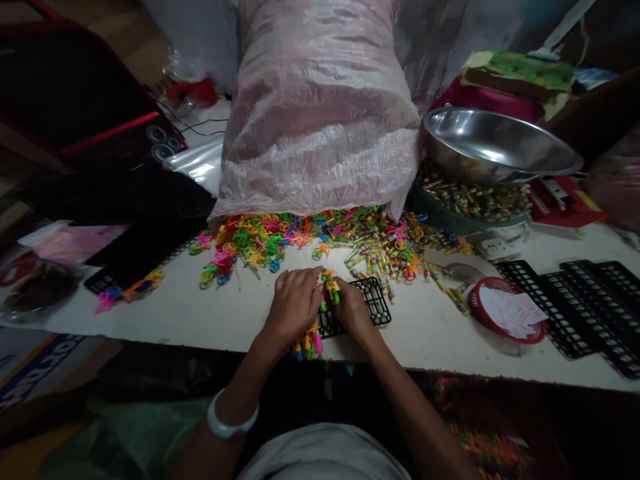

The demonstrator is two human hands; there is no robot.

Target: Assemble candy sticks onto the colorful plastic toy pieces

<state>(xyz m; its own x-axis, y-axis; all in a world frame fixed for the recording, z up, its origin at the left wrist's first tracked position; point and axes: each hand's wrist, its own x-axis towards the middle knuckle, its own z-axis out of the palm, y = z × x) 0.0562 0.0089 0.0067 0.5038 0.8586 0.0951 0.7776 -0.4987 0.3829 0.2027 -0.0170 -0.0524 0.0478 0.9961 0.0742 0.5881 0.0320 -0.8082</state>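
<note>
Your right hand pinches a green-and-yellow toy at the left end of the black rack, near the front edge of the surface; your left hand curls beside it, but you can't tell its hold. Bright toys lie right at that edge: a wrist brush or nudged rack could push them over.

There are two hands, one bracelet, one steel basin, one red basket.
</note>
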